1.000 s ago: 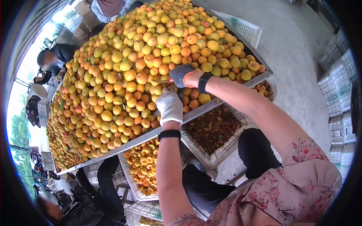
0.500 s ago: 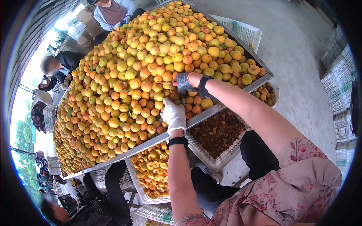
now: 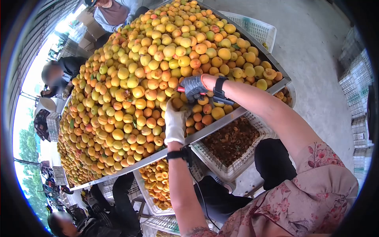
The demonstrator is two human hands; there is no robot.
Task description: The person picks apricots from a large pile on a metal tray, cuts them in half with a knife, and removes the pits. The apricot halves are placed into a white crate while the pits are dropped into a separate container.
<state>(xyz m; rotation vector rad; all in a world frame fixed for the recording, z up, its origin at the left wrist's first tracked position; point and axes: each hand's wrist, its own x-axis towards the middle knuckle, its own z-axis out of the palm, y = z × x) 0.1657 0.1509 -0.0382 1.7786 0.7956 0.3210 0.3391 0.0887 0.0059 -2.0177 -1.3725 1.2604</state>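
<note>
Apricot tray (image 3: 205, 132), left hand (image 3: 175, 120) on apricot (image 3: 176, 103), right hand's (image 3: 194, 87) tool (image 3: 180, 89) pointing left

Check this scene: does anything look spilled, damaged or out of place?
Nothing spilled: the yellow-orange apricots lie heaped inside the metal tray. Only mismatch: the left hand is gloved white and grips one apricot, the right hand grey, gripping a red-handled tool.

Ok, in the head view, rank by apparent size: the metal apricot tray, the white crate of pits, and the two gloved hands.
1. long metal tray heaped with yellow-orange apricots
2. white plastic lattice crate of brown pits
3. white-gloved left hand and grey-gloved right hand: look alike, unranked
</note>
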